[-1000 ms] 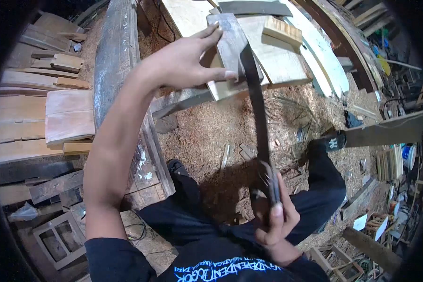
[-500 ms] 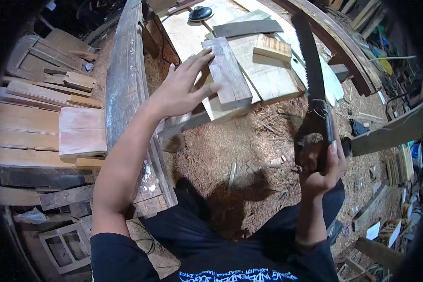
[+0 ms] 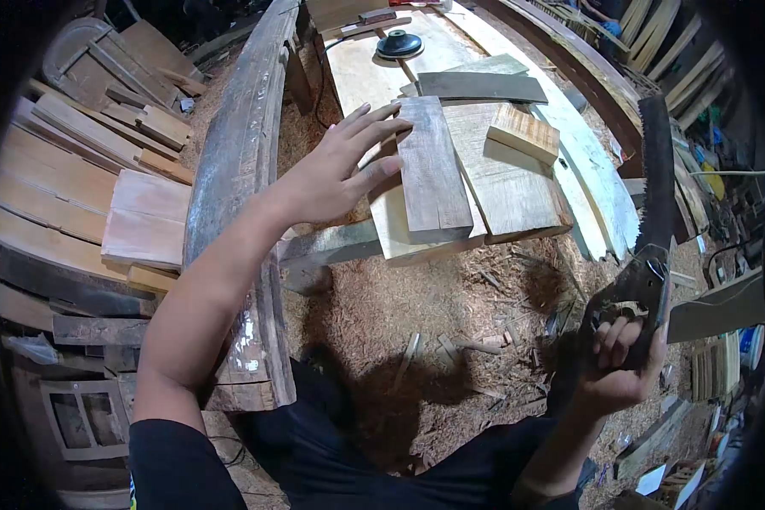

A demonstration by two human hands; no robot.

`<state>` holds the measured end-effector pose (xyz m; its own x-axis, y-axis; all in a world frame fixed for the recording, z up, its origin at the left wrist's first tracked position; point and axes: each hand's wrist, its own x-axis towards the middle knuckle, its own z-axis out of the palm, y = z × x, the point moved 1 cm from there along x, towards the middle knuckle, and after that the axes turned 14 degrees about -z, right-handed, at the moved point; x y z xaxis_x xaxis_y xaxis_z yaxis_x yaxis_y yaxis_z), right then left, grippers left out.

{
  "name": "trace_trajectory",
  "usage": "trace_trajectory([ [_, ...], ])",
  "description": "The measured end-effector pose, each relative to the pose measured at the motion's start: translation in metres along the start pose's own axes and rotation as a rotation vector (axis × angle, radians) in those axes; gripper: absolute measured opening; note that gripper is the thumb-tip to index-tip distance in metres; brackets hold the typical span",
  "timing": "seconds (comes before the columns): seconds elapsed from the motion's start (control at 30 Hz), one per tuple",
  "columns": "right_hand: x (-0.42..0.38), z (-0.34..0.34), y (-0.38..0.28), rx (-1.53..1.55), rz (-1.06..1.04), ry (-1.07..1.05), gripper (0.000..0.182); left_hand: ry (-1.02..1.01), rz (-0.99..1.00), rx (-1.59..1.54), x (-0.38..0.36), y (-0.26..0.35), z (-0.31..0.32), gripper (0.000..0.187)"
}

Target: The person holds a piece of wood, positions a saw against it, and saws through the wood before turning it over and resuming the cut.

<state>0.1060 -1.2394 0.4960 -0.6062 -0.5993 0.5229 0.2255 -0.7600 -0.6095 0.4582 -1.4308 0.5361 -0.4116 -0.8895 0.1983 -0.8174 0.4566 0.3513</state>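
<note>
A grey-brown wooden block (image 3: 433, 174) lies on pale boards at the centre of the view. My left hand (image 3: 344, 166) rests against its left edge, fingers spread, with the fingertips on the wood near its far end. At the right, my right hand (image 3: 625, 361) is wrapped round the handle of a hand saw (image 3: 657, 178). The dark blade points upward, teeth facing left, apart from the boards. Beside the block lie a small light wood piece (image 3: 524, 132) and a thin dark board (image 3: 482, 86).
A long weathered beam (image 3: 234, 161) runs along the left. Stacked planks (image 3: 59, 200) lie beyond it. A black round disc tool (image 3: 399, 44) sits on the far boards. Wood shavings and scraps (image 3: 399, 297) cover the ground. Another beam (image 3: 561, 42) curves at the upper right.
My right hand and the saw have moved right and lower in the view. The block and boards appear shifted right and slightly down as the view has changed. My left hand remains at the block.
</note>
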Motion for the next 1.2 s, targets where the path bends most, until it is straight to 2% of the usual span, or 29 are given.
trace_trajectory([
  [0.13,-0.002,-0.003,0.001,-0.008,0.016,-0.009,0.046,-0.011,-0.019,-0.025,-0.001,0.003,0.002,0.057],
  [0.33,-0.007,0.003,0.003,-0.044,0.033,-0.014,0.052,-0.018,-0.009,-0.001,-0.002,0.002,0.002,0.069],
  [0.4,-0.01,0.009,0.003,-0.046,0.04,-0.051,0.052,-0.005,-0.007,0.04,-0.002,0.006,0.001,0.086],
  [0.47,-0.019,0.018,0.002,-0.152,0.045,-0.074,0.052,-0.017,0.002,0.066,-0.004,0.012,-0.001,0.092],
  [0.5,-0.026,0.024,0.003,-0.31,0.028,-0.062,0.053,-0.025,0.011,0.093,-0.004,0.016,-0.001,0.098],
  [0.53,-0.032,0.027,0.007,-0.314,0.028,-0.063,0.053,-0.026,0.011,0.089,-0.005,0.017,0.001,0.098],
  [0.6,-0.045,0.035,0.012,-0.661,-0.252,-0.224,0.068,-0.037,0.042,0.107,-0.007,0.02,0.002,0.103],
  [0.67,-0.06,0.057,-0.001,-0.573,-0.095,-0.386,0.071,-0.039,0.034,0.103,-0.008,0.021,0.001,0.099],
  [0.73,-0.074,0.064,-0.002,-0.481,-0.053,-0.461,0.066,-0.04,0.026,0.099,-0.008,0.021,0.0,0.096],
  [0.8,-0.087,0.075,-0.008,-0.411,0.12,-0.446,0.081,-0.061,0.023,0.046,-0.008,0.02,0.001,0.095],
  [0.83,-0.089,0.077,-0.009,-0.426,0.141,-0.472,0.08,-0.057,0.024,0.038,-0.009,0.02,0.001,0.095],
  [0.97,-0.1,0.078,-0.003,-0.463,0.101,-0.507,0.075,-0.075,0.003,0.04,-0.011,0.021,0.002,0.098],
  [1.07,-0.106,0.073,0.006,-0.441,0.175,-0.492,0.073,-0.073,0.02,0.094,-0.012,0.021,0.001,0.104],
  [1.13,-0.109,0.07,0.015,-0.451,0.048,-0.486,0.071,-0.08,0.031,0.113,-0.012,0.021,0.0,0.107],
  [1.2,-0.109,0.069,0.011,-0.449,0.084,-0.51,0.069,-0.077,0.039,0.112,-0.012,0.021,0.001,0.111],
])
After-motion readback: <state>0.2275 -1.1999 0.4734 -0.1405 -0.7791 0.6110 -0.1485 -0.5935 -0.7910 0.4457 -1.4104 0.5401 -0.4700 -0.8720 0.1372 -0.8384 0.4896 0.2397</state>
